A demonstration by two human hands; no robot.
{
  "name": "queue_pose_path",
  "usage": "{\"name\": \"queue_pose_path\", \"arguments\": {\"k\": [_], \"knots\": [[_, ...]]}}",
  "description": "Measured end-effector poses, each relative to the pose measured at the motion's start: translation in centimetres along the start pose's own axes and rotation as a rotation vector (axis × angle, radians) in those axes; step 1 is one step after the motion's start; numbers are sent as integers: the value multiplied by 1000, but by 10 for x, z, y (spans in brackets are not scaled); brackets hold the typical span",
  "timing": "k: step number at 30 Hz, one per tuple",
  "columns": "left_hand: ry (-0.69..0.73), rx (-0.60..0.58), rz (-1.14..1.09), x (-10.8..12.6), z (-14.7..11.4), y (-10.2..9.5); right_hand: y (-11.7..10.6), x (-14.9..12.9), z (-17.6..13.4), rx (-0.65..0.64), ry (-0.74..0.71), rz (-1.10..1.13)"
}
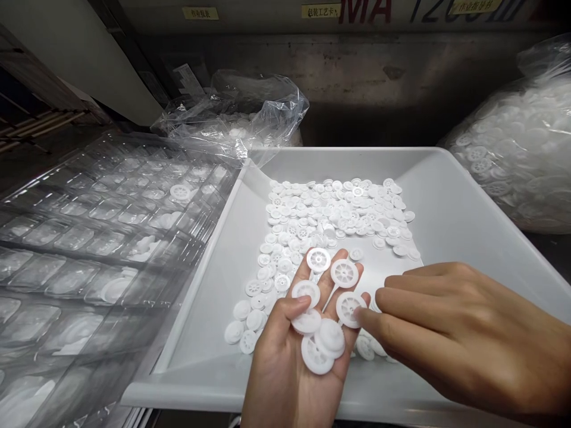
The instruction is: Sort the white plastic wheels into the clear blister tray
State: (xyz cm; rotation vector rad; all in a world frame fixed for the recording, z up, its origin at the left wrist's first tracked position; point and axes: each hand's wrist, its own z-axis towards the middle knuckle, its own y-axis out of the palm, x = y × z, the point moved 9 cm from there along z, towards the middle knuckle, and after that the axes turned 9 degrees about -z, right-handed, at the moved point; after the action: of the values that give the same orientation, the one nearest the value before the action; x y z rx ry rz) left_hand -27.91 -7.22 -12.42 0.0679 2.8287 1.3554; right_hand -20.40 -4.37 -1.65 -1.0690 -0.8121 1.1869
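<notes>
My left hand (303,368) is palm up over a grey tray (209,389), cradling several white plastic gear wheels (330,337). Its thumb presses on one wheel (306,293), and others rest on the palm and along the fingers. From the right comes my right hand (441,327), fingers curled together. Its fingertips meet the edge of a wheel (349,308) at the side of my left hand; the thumb is hidden. Beneath and beyond both hands, many loose wheels (339,211) lie spread over the tray floor.
Stacked clear blister trays (107,238) with white parts in their pockets stand at the left. An open plastic bag (250,113) of white parts sits behind the tray, and a full bag (521,148) bulges at its right. A machine panel (267,18) rises at the back.
</notes>
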Motion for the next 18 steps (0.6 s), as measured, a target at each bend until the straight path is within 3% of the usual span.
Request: {"name": "queue_pose_path", "arguments": {"k": [6,10,18], "knots": [[7,-11,-3,0,2,2,-3,6,-1,5,49,25],[28,9,22,1,3,2,-15,28,-8,83,218,-25],[35,-12,25,1,-1,5,-4,71,-23,-74,534,144]]}}
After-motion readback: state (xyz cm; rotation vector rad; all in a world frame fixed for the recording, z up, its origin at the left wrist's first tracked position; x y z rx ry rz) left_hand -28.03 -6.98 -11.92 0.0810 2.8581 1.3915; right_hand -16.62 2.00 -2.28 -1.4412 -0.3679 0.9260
